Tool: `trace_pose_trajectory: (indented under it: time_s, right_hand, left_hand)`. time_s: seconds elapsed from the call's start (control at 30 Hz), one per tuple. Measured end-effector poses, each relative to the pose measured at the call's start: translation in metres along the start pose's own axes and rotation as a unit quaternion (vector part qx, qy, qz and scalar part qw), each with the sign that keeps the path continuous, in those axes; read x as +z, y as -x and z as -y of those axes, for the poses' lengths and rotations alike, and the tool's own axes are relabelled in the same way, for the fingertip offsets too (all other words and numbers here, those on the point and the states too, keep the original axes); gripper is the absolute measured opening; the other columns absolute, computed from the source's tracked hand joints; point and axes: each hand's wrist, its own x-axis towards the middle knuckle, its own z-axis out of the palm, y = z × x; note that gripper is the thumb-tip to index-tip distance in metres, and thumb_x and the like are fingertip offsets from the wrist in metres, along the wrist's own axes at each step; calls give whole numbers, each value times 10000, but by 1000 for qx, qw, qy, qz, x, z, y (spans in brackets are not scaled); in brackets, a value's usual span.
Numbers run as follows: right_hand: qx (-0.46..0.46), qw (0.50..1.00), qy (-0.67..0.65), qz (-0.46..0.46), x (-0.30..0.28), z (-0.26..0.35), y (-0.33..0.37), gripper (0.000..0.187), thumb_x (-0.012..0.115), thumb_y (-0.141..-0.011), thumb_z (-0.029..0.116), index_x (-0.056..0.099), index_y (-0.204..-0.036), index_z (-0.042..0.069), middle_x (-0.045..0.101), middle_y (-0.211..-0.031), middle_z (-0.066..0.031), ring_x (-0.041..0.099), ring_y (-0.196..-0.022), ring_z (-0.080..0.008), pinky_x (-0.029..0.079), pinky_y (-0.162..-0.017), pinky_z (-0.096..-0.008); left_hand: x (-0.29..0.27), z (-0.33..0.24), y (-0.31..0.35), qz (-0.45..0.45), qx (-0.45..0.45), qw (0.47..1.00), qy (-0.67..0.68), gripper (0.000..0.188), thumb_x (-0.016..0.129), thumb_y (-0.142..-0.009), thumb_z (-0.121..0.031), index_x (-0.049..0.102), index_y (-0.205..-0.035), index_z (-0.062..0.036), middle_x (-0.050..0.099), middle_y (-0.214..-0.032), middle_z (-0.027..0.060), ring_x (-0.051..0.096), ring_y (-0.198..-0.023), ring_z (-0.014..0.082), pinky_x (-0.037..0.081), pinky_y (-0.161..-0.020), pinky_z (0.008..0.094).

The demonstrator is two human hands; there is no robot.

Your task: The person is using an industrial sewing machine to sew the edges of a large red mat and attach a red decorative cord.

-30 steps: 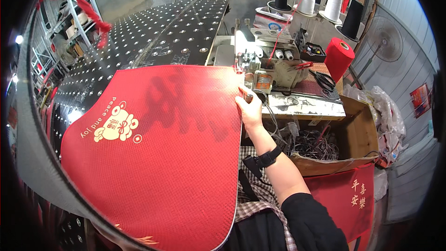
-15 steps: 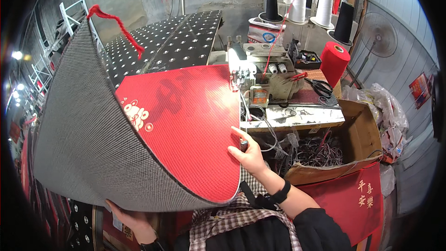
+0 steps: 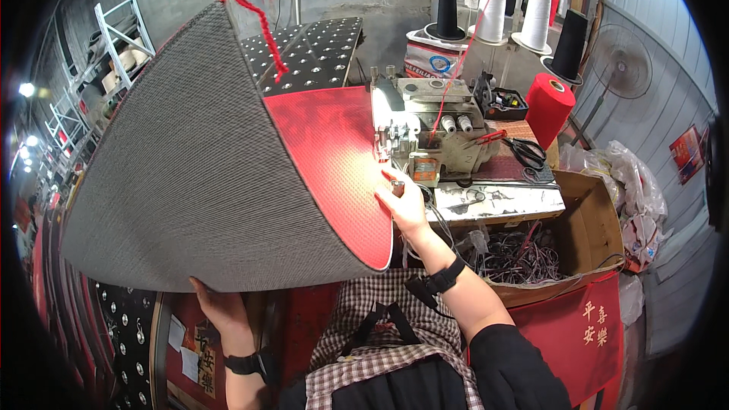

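A red floor mat [image 3: 326, 140] with a grey ribbed backing [image 3: 182, 159] is folded up on the left, its backing toward me. A red yarn tail [image 3: 262, 26] hangs from its top corner. The mat's right edge runs under the lit head of an overlock sewing machine [image 3: 391, 125]. My right hand [image 3: 406, 201] grips that edge just below the machine head, thumb on the red face. Something small and metallic shows at its fingers. My left hand [image 3: 224, 311] holds the mat's lower edge from below, with part of its fingers hidden behind the backing.
Black and white thread cones [image 3: 492, 15] stand behind the machine, a red cone [image 3: 550, 106] at its right. Black-handled scissors [image 3: 525, 153] lie on the machine bed. A cardboard box [image 3: 592, 220] holds thread scraps. A studded black table [image 3: 323, 45] lies beyond; a fan [image 3: 621, 64] stands right.
The mat has moved away from me along the machine, and its raised corner has swung right, covering the printed motif. Both hands have moved forward with it.
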Motion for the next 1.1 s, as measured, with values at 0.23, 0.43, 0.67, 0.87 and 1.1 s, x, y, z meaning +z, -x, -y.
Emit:
trace_pose_trajectory:
  time_s: [0.23,0.43,0.67,0.87,1.1]
  right_hand:
    - [133,980,-128,75,-6,27,66,671,734,-796,22,450,-1401,-29,555,-1320,-144,598,-1069,-162,491,-919,-300]
    - [134,976,-144,93,-2,39,136,859,665,-875,-18,122,-1541,-11,610,-1257,-139,596,-1059,-122,475,-941,-273]
    - [39,992,-68,97,0,22,113,773,638,-883,-39,192,-1515,-52,610,-1264,-117,589,-1089,-124,452,-958,-273]
    - [-17,995,-80,54,3,0,61,697,682,-869,9,324,-1460,-81,588,-1295,-140,570,-1139,-152,438,-999,-290]
    - [4,998,15,-66,7,-10,17,361,725,-867,97,605,-1182,-29,591,-817,24,475,-672,-38,424,-608,-212]
  left_hand:
    - [-9,-19,-12,71,-88,993,-39,609,465,-987,-468,385,-1451,-83,416,-1473,114,371,-1359,290,295,-1119,502]
    - [-41,-95,65,11,312,867,-388,522,499,-974,-364,415,-1393,-65,462,-1411,185,488,-1271,314,427,-1053,517]
    - [-83,-158,125,-22,292,778,-555,367,466,-975,-225,436,-1303,-63,426,-1400,231,499,-1267,332,461,-1049,493]
    - [-49,-123,86,-79,87,968,-223,452,562,-888,-245,510,-1270,-8,570,-1277,148,589,-1146,279,500,-978,404]
    - [-16,-110,32,-159,-50,981,-100,448,556,-888,-220,534,-1277,3,622,-1227,131,620,-1100,259,504,-958,383]
